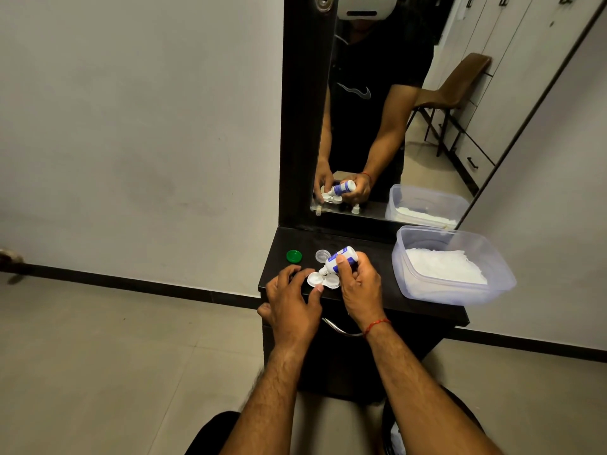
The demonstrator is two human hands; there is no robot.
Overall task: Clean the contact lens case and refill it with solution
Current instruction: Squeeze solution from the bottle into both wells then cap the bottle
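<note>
A white contact lens case [323, 280] with two open wells lies on the dark dresser top [371, 284]. My left hand [292, 303] holds the case at its left well, thumb at the near rim. My right hand [359, 287] grips a small white and blue solution bottle [340, 259], tilted with its nozzle down over the left well. A green cap [294, 256] and a clear cap [322, 256] lie apart on the top behind the case.
A clear plastic tub [456, 290] with white tissues stands on the dresser's right side. A tall mirror [394, 110] rises behind, reflecting a person and a chair. A metal drawer handle [338, 328] sits below the top. Tiled floor lies to the left.
</note>
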